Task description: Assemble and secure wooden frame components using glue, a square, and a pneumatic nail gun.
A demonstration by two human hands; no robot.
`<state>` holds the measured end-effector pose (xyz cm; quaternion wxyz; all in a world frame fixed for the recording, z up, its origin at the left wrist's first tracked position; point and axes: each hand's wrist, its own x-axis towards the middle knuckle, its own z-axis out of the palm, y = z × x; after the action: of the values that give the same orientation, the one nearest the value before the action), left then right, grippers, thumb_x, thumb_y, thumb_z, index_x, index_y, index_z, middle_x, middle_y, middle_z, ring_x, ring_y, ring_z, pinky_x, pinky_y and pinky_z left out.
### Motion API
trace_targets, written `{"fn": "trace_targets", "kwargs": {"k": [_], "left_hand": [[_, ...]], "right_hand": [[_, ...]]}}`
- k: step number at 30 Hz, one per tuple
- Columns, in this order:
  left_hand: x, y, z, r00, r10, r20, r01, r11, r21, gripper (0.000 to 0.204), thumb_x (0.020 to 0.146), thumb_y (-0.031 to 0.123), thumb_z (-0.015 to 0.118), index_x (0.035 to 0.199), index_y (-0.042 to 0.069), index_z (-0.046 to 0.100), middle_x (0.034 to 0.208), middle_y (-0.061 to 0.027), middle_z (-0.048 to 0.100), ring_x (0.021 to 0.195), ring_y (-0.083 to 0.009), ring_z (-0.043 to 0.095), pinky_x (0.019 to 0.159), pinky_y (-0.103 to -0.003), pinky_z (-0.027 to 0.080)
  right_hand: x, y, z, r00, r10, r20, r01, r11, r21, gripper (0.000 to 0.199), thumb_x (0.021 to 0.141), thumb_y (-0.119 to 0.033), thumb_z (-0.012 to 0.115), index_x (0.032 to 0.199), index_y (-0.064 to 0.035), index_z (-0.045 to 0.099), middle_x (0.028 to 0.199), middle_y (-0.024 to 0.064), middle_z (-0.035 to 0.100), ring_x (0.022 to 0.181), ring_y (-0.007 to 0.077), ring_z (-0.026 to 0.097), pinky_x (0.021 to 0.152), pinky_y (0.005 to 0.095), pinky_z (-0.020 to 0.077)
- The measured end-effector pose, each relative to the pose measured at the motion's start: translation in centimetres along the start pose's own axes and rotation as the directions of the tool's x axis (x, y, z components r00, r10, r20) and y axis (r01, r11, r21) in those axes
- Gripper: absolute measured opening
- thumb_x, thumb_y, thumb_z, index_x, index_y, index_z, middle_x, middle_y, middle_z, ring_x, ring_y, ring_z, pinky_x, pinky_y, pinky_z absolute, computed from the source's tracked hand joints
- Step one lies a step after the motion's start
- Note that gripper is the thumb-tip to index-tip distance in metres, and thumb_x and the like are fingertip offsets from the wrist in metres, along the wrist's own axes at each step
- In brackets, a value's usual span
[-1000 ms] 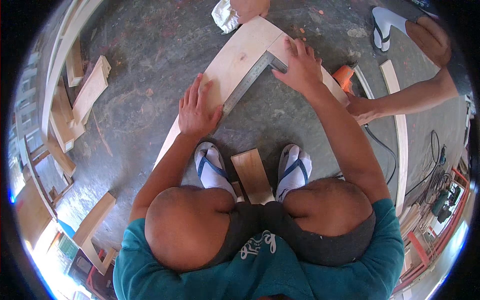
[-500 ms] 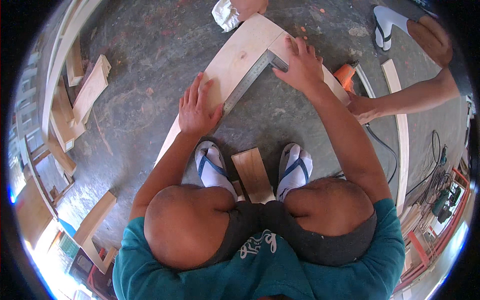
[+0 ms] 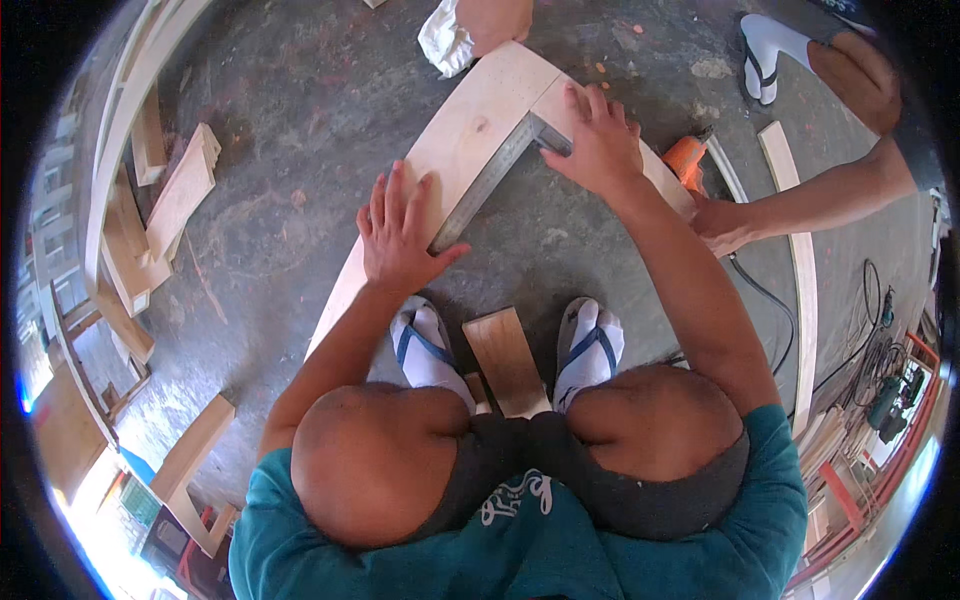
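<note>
Two pale boards meet at a corner, the long board [image 3: 475,122] on the left and the shorter board [image 3: 662,180] on the right. A metal try square [image 3: 488,184] sits in the inside angle, its blade along the long board. My left hand [image 3: 402,235] lies spread on the long board, thumb stretched past the blade's end. On the shorter board rests my right hand [image 3: 603,150], fingers apart, thumb beside the square's stock. A co-worker's hand [image 3: 722,222] is at the shorter board's right end. Another person's hand [image 3: 497,22] is by the corner, next to a white cloth [image 3: 446,40].
An orange power tool [image 3: 686,160] with a hose lies beside the co-worker's hand. A long strip [image 3: 803,270] lies to the right, with cables [image 3: 868,340] beyond. Offcuts [image 3: 183,190] are stacked at left; a wood block [image 3: 505,355] lies between my feet.
The boards and square have shifted slightly toward me. My left hand's thumb has spread outward from the blade's end. My right hand stays by the corner, moving slightly with the boards.
</note>
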<state>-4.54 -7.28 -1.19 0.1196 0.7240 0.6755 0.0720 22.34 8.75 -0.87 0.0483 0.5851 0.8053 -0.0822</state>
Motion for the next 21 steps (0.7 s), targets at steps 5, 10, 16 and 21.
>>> {"fn": "trace_targets", "kwargs": {"k": [5,10,16,21], "left_hand": [[0.1,0.8,0.1,0.998,-0.057,0.026,0.056,0.998,0.030,0.114,0.059,0.060,0.084,0.154,0.021,0.033,0.162,-0.0184,0.017,0.143,-0.0444,0.026,0.110,-0.059,0.024],[0.3,0.9,-0.1,0.997,-0.066,0.048,0.066,0.998,0.018,0.109,0.061,0.047,0.086,0.153,0.023,0.033,0.161,-0.0193,0.019,0.139,-0.0447,0.029,0.109,-0.057,0.026],[0.2,0.9,-0.3,0.996,-0.069,0.055,0.068,0.998,0.019,0.103,0.063,0.029,0.083,0.153,0.022,0.034,0.161,-0.0200,0.018,0.139,-0.0446,0.029,0.109,-0.058,0.027],[0.3,0.8,0.2,0.997,-0.063,0.038,0.062,0.998,0.032,0.105,0.063,0.036,0.082,0.154,0.027,0.032,0.161,-0.0167,0.017,0.136,-0.0442,0.031,0.108,-0.058,0.026]], "right_hand": [[0.0,0.0,0.3,0.999,-0.016,-0.029,0.015,1.000,-0.018,0.097,0.075,-0.052,0.077,0.152,-0.0130,0.032,0.142,0.0128,0.037,0.129,0.0378,0.044,0.099,0.0655,0.0435],[0.1,0.3,0.5,0.999,-0.021,-0.042,0.021,1.000,-0.012,0.097,0.074,-0.051,0.077,0.152,-0.0135,0.033,0.141,0.0132,0.039,0.129,0.0380,0.044,0.099,0.0645,0.0435],[0.9,0.1,-0.4,1.000,-0.014,0.024,0.015,1.000,-0.012,0.107,0.071,-0.053,0.079,0.154,-0.0130,0.025,0.141,0.0142,0.040,0.128,0.0381,0.045,0.099,0.0646,0.0421],[1.9,0.2,-0.5,0.998,-0.031,0.045,0.034,0.997,-0.063,0.116,0.068,-0.053,0.082,0.156,-0.0102,0.018,0.143,0.0161,0.039,0.133,0.0401,0.042,0.103,0.0688,0.0349]]}}
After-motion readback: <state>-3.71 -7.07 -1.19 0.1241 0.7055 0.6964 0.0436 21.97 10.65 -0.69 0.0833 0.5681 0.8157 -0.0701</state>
